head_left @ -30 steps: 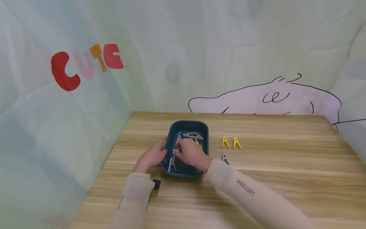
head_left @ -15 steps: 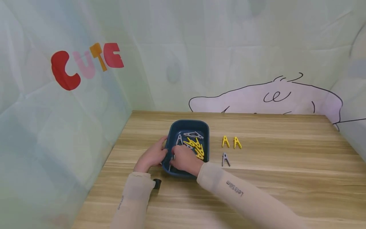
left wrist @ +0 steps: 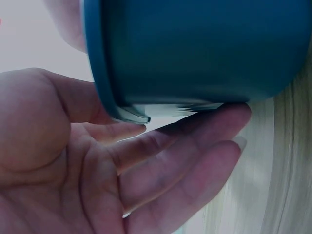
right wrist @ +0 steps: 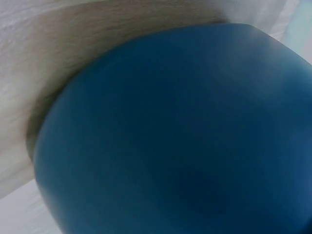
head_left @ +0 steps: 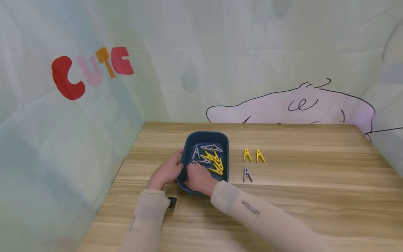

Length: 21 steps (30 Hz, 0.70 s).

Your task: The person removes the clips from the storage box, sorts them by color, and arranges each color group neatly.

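clothespins (head_left: 212, 161), yellow and grey mixed, mostly lying in blue tray (head_left: 206, 136) near table (head_left: 315, 196) left side, long axes pointing many ways; only two yellow pins (head_left: 253, 156) and one grey pin (head_left: 247, 174) set out right, tips away. left hand (head_left: 166, 171) flat against tray wall, fingers straight; right hand (head_left: 197, 177) inside, curled, cannot tell if holding pin.

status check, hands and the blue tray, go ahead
Left hand steadies the blue tray by its left wall. Right hand inside the near end among grey pegs; grasp unclear. Yellow pegs piled beside it; nothing blocking.
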### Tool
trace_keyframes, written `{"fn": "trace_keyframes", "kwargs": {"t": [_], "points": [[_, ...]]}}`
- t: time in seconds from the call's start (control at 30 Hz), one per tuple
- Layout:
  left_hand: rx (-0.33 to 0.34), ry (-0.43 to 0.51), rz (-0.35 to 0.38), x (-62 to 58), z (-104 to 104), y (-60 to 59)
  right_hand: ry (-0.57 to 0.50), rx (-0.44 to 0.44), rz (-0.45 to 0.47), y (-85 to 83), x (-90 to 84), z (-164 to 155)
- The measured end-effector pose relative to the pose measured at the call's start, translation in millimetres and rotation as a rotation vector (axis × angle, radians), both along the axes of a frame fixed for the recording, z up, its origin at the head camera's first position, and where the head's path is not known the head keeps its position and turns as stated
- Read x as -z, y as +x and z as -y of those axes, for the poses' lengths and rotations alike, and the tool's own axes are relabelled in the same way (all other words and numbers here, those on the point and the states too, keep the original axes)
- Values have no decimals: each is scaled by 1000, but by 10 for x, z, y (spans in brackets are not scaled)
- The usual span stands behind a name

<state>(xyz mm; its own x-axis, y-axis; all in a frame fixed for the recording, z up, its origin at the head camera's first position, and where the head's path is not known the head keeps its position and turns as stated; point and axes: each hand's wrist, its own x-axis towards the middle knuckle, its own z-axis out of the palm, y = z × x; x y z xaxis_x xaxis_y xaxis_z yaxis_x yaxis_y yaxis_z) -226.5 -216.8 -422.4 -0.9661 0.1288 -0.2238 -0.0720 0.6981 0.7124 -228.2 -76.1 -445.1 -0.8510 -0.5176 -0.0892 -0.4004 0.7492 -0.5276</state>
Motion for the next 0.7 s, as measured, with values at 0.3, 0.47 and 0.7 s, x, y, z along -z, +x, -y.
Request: {"fn": "trace_keyframes", "kwargs": {"t": [0.3, 0.47, 0.7], "points": [[17, 12, -6, 9, -2, -24, 17, 2, -18, -23, 17, 29], [20, 21, -11, 9, -1, -31, 22, 13, 17, -19, -4, 18], [21, 6, -7, -4, -5, -27, 13, 29, 64, -9, -35, -10]]}}
